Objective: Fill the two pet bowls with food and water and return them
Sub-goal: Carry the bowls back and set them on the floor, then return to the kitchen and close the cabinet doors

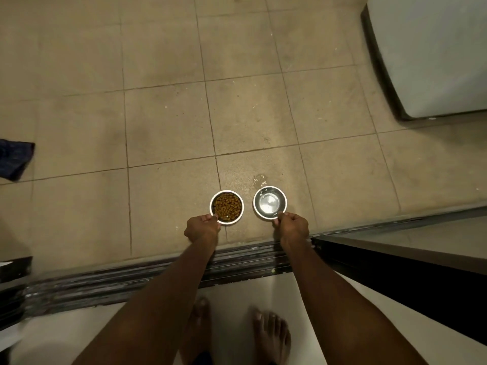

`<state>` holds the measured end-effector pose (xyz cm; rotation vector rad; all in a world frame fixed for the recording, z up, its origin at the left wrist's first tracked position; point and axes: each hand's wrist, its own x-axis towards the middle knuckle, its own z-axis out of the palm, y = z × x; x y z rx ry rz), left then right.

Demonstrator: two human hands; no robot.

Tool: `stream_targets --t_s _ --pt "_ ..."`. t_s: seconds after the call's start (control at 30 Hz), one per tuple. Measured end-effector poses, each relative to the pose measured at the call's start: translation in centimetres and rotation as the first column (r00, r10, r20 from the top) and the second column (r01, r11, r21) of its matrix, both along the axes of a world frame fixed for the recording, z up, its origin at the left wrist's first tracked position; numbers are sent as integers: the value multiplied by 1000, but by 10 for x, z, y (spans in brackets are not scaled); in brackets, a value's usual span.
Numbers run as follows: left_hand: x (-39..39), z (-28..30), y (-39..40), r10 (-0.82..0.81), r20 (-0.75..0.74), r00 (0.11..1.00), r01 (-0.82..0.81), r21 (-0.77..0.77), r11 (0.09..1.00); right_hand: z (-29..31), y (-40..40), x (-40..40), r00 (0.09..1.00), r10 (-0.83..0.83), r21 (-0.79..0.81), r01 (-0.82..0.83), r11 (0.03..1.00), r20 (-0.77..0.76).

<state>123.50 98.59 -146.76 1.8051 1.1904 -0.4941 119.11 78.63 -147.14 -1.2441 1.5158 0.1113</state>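
Two small steel pet bowls sit side by side on the beige tiled floor, just beyond a door track. The food bowl (227, 206) on the left is filled with brown kibble. The water bowl (269, 203) on the right holds clear water. My left hand (201, 228) pinches the near rim of the food bowl. My right hand (293, 224) pinches the near rim of the water bowl. Both arms reach forward and down over the track.
A small wet patch (259, 179) lies on the tile just beyond the water bowl. A metal sliding-door track (158, 277) crosses below my hands, with a dark door frame (395, 272) at right. A white appliance (432, 56) stands far right; dark cloth (14, 159) lies left. My bare feet (271, 335) stand inside.
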Motion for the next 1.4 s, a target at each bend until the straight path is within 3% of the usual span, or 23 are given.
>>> stream_targets --t_s 0.1,0.17,0.23,0.3,0.37,0.43,0.47,0.53,0.6,0.87,1.13,1.4 --pt "-3 1 1 -20 7 1000 20 -5 1000 0 1 -6 1000 -5 14 5 1000 -17" --pt "-5 8 4 -127 0 992 127 41 991 4 -1 -7 999 28 10 -28 1000 -32" --pt "-11 21 9 -312 -1 950 309 143 940 15 -4 -9 972 197 -67 -207 976 -127" --pt "-21 43 15 -556 43 830 529 254 810 42 -2 -12 877 402 -177 -454 874 -264" --pt "-35 72 23 -798 28 602 732 380 566 78 3 -18 757 576 -290 -652 701 -308" --pt "-43 108 29 -932 -100 348 822 510 253 119 8 -25 511 715 -394 -852 346 -478" --pt "-45 125 31 -956 -141 258 817 559 138 135 8 -26 389 722 -402 -900 167 -572" --pt "-40 172 37 -975 -142 171 780 624 46 179 10 -23 262 710 -411 -911 -41 -653" --pt "-30 224 41 -980 -128 151 745 667 27 229 14 -15 228 716 -447 -885 -130 -659" --pt "12 454 46 -969 -121 218 611 791 39 455 40 32 228 755 -627 -722 -292 -615" --pt "15 738 52 -929 -33 369 428 893 138 733 66 42 307 814 -797 -534 -282 -493" --pt "-26 968 84 -916 63 396 105 988 113 966 80 22 352 857 -924 -207 -320 -376"
